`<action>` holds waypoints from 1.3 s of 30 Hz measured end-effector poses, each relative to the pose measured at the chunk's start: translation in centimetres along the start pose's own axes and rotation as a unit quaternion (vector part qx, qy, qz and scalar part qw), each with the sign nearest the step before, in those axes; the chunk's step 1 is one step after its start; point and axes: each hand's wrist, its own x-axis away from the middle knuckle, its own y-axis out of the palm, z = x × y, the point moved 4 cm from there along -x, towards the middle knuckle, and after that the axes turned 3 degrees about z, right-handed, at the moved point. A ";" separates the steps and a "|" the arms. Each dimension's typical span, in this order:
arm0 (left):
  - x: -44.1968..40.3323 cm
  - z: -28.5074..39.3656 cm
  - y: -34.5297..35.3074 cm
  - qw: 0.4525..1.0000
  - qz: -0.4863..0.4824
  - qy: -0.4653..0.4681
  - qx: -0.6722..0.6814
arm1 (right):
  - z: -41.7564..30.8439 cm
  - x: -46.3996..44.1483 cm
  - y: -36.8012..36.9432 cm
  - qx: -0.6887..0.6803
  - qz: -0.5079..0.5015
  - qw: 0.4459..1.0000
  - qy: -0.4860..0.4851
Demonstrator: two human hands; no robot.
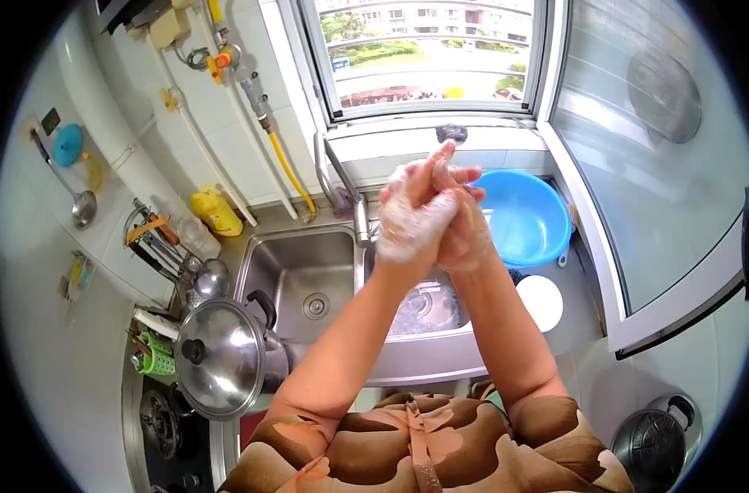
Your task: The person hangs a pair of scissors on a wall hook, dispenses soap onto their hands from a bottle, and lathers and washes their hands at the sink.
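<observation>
White soap lather covers both of my hands, which are pressed together above the right sink basin [424, 311]. My left hand [411, 215] is clasped against the right one, with thick foam over its back. Its fingers cross those of my right hand [466, 234], so some fingers of each are hidden. Apart from each other, the hands hold no visible object. Suds lie around the drain in the basin below. Just left of the hands stands a metal faucet [361, 218].
A blue plastic basin [526, 218] and a white round dish [540, 302] sit right of the sink. The left sink basin [296, 267] adjoins a lidded steel pot [218, 357]. An open window sash [645, 164] juts in at right. Ladles [212, 278] stand at left.
</observation>
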 end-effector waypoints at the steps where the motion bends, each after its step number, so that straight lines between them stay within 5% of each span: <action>1: 0.3 -0.2 -0.5 0.992 0.006 0.048 -0.117 | -0.1 0.0 -0.1 0.043 0.013 0.999 -0.020; 3: 0.6 -0.5 0.3 0.969 -0.004 0.098 -0.228 | 0.2 -0.1 -0.2 0.148 0.045 0.986 -0.068; 5: 1.3 -1.0 0.4 0.984 0.124 0.098 -0.088 | 0.6 -0.5 -0.2 0.247 0.067 0.960 -0.115; 12: 1.5 -1.1 -1.0 0.980 0.165 0.102 0.050 | 0.3 -1.4 1.8 0.501 0.063 0.837 -0.212; 14: -0.2 -3.0 -3.7 0.976 0.158 0.079 0.131 | 3.1 -0.4 1.5 0.359 -0.033 0.917 -0.169; 16: -2.8 -2.7 -6.1 0.975 0.203 0.065 0.069 | 5.4 0.9 2.2 0.246 -0.053 0.962 -0.105; 17: -2.6 -2.0 -6.6 0.969 0.219 0.111 -0.025 | 5.0 2.9 3.3 0.385 0.002 0.912 -0.144; 20: -1.6 -0.6 -5.9 0.917 0.217 0.177 -0.282 | 5.5 2.0 1.5 0.308 0.098 0.937 -0.130; 22: -1.2 -0.5 -5.3 0.910 0.217 0.189 -0.299 | 4.2 1.1 0.0 0.290 0.117 0.934 -0.174; 24: -1.1 -1.0 -5.4 0.960 0.187 0.153 -0.143 | 3.9 -0.1 -0.1 0.272 0.088 0.949 -0.134; 28: -0.1 -1.1 -5.0 0.955 0.154 0.104 -0.232 | 4.6 -1.6 -2.8 -0.041 0.041 0.993 0.106; 30: -0.4 -1.8 -5.9 0.995 0.015 -0.040 0.090 | 5.2 -0.9 -3.2 -0.083 -0.035 0.992 0.085; 32: -0.8 -1.0 -6.5 0.976 -0.022 -0.082 0.203 | 5.4 0.8 0.9 -0.027 -0.075 0.995 0.067; 33: -0.9 -0.4 -6.8 0.968 -0.029 -0.083 0.236 | 5.0 0.7 1.1 0.249 -0.083 0.959 -0.106; 34: -1.2 0.1 -6.7 0.964 -0.020 -0.030 0.263 | 4.6 0.9 1.3 0.498 -0.081 0.821 -0.267; 35: -1.5 0.3 -7.6 0.967 0.098 -0.061 0.226 | 4.8 1.0 1.7 0.735 -0.154 0.557 -0.355; 38: -0.6 1.0 -6.0 0.980 0.102 -0.076 0.154 | 3.4 1.1 3.1 0.596 -0.138 0.638 -0.468; 39: -0.8 0.0 -5.9 0.983 0.150 -0.045 0.100 | 2.9 0.7 2.7 0.647 -0.106 0.541 -0.526</action>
